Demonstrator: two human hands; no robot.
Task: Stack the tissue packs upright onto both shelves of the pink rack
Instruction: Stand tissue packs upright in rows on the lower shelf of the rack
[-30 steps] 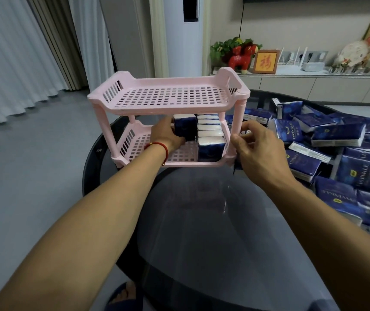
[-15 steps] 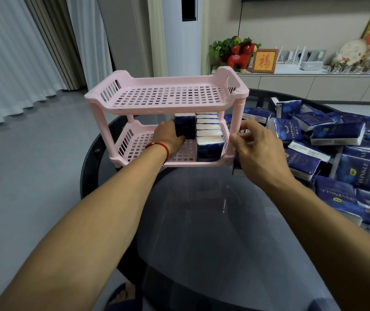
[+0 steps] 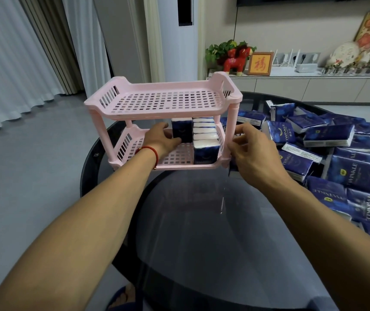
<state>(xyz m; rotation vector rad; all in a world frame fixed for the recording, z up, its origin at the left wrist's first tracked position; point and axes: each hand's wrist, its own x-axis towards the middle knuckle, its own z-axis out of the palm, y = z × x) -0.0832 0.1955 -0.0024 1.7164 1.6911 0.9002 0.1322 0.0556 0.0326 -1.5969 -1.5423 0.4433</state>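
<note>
Blue tissue packs (image 3: 206,140) stand upright on pink rack's (image 3: 161,104) lower shelf.

Both forearms are bare from the lower frame edges up to the hands, with no sleeves in view. The left hand (image 3: 160,140) has a thin red string bracelet (image 3: 151,152) around its wrist, carrying a small gold-coloured bead on the underside. The right hand (image 3: 254,151) wears nothing, no ring or watch. Low in the view, a foot (image 3: 126,296) shows bare toes under the dark blue strap of a slipper (image 3: 121,305).
</note>
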